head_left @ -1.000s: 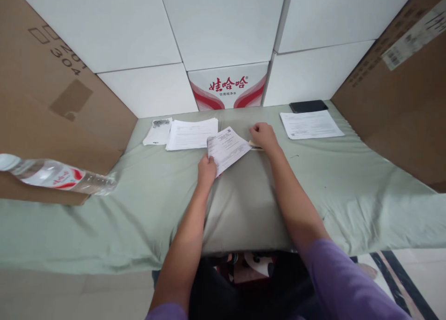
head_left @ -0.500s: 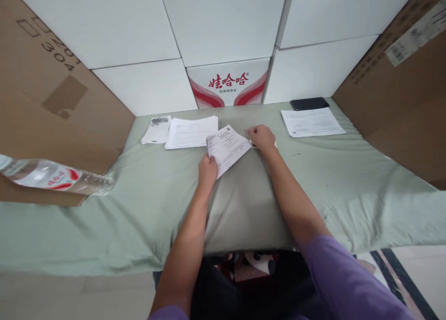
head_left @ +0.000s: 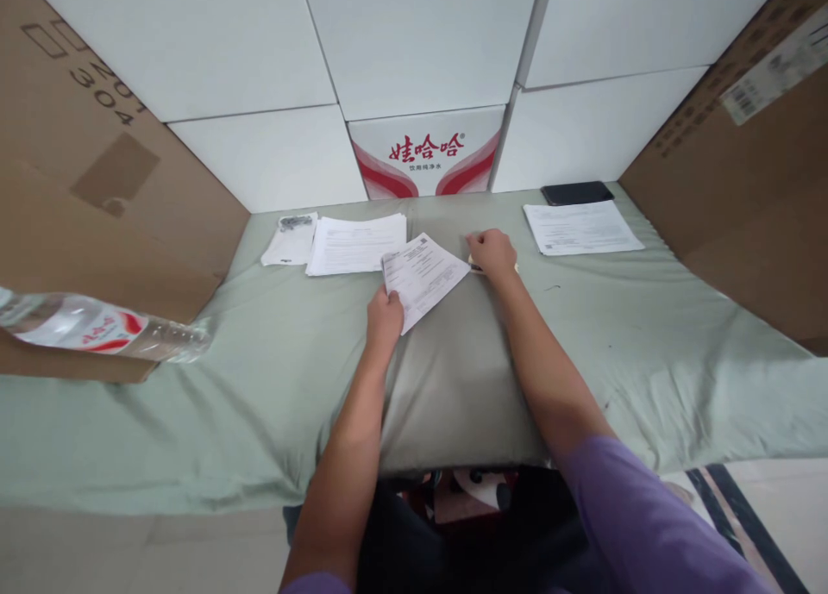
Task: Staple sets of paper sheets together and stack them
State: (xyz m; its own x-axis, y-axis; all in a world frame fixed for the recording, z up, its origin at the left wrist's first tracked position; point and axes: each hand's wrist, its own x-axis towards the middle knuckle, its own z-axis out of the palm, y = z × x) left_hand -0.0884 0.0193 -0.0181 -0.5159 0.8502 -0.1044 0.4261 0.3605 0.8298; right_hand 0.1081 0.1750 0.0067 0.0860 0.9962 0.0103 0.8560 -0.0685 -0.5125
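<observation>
My left hand (head_left: 384,320) pinches the near corner of a printed sheet (head_left: 423,276) on the green cloth (head_left: 272,378). My right hand (head_left: 494,253) is curled over a small object I cannot make out, just beside the sheet's far right corner.

Readable print around the room

A white carton (head_left: 425,150) at the back is showing the red characters 娃哈哈 with small unreadable print beneath; the brown cardboard box (head_left: 97,171) on the left is bearing "304" under partly cut-off digits. The printed sheets' text is staying too small to read.
</observation>
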